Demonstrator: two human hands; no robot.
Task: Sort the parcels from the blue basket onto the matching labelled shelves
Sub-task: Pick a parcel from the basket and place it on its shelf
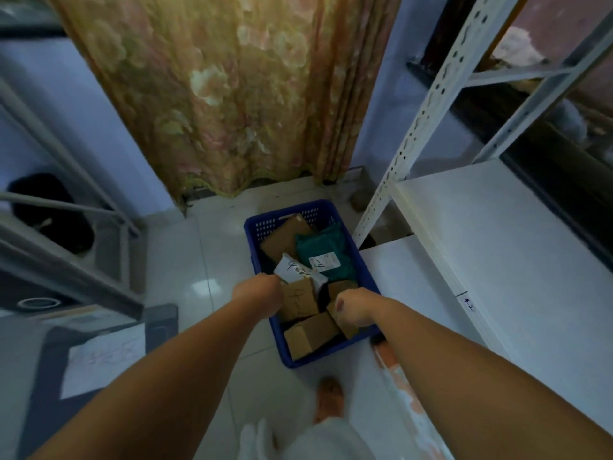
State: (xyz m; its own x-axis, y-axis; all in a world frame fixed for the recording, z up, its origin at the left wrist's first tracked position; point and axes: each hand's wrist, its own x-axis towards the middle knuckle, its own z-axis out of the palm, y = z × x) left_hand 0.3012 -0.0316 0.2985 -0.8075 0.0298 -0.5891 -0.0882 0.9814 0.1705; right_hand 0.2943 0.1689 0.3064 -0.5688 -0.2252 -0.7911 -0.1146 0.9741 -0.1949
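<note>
Blue basket (pixel 265 224) sits on the tiled floor (pixel 185 260), just below frame centre, at 6 o'clock from the floral curtain (pixel 232 94); it is full of parcels. Brown box (pixel 285 235) lies at the basket's 12 o'clock end; teal bag (pixel 331 244) with a white label (pixel 323 261) is at 2 o'clock; white parcel (pixel 290 268) with a handwritten 4 is near the middle, tilted; marked box (pixel 298 300) is just below it; front box (pixel 308 333) is at 6 o'clock.

Left hand (pixel 262 288) reaches over the basket's 9 o'clock rim, next to the white parcel and the marked box; its fingers are hidden behind the wrist, so I cannot tell whether it grasps anything. Right hand (pixel 351 308) is inside the basket at 4 o'clock, over brown boxes; it looks curled, but the fingers are hidden and the grip cannot be told.

White shelving (pixel 497 244) stands at the basket's 3 o'clock, with a small tag (pixel 467 302) on a shelf edge, too blurred to read; grey rack (pixel 66 260) is at 9 o'clock; a sandalled foot (pixel 330 398) is at 6 o'clock.
</note>
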